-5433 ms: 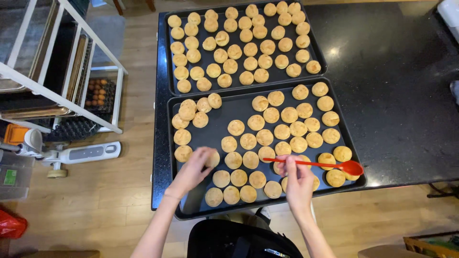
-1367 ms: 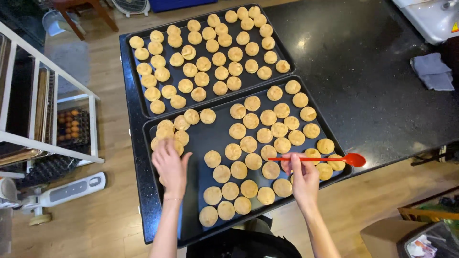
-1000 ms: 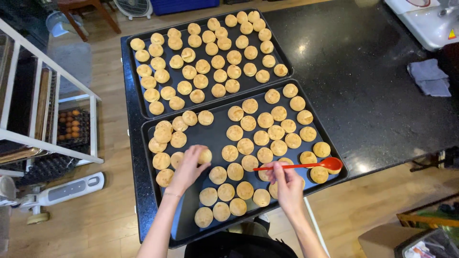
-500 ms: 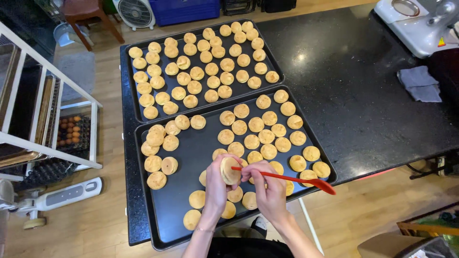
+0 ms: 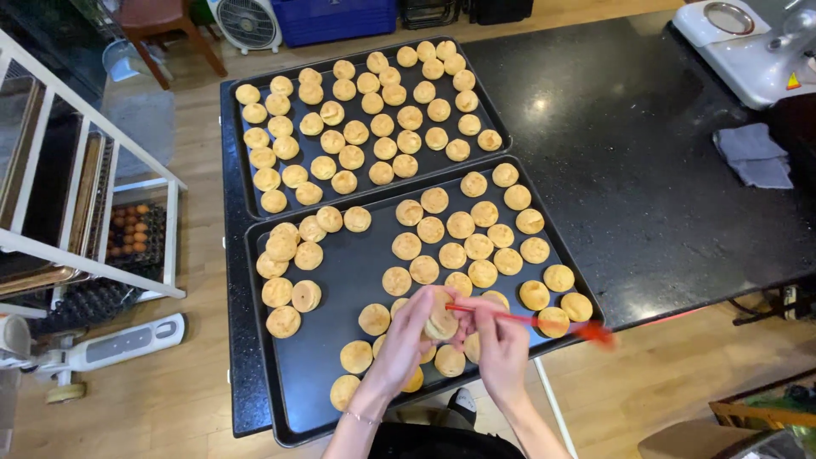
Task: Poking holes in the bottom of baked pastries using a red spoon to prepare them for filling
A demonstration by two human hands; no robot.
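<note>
- The left hand (image 5: 406,336) is pinching one small round golden pastry (image 5: 441,321) by its sides, fingers closed around it and lifting it clear of the near baking tray (image 5: 340,297), just above the front rows.
- The right hand (image 5: 501,340) is gripping the thin handle of a red spatula (image 5: 544,321), fingers closed on it near the handle's end; the handle tip is touching or nearly touching the held pastry, while the blade is sticking out to the right past the tray's edge and is blurring.
- The pastry is looking light, dry and crisp-shelled, probably hollow or crumbly, so it is likely cracking under a hard squeeze; a gentle hold across the rim, as the fingers are doing, seems the safest place.
- The spatula is looking stiff in the handle and light, easy to steer with fingertips alone.
- Around the hands, many more of the same pastries are lying on the near tray, with a bare patch at its left middle.
- A second tray (image 5: 246,170), filled in neat rows, is sitting just behind on the black countertop (image 5: 646,187).
- A grey cloth (image 5: 752,157) is lying well apart at the right.
</note>
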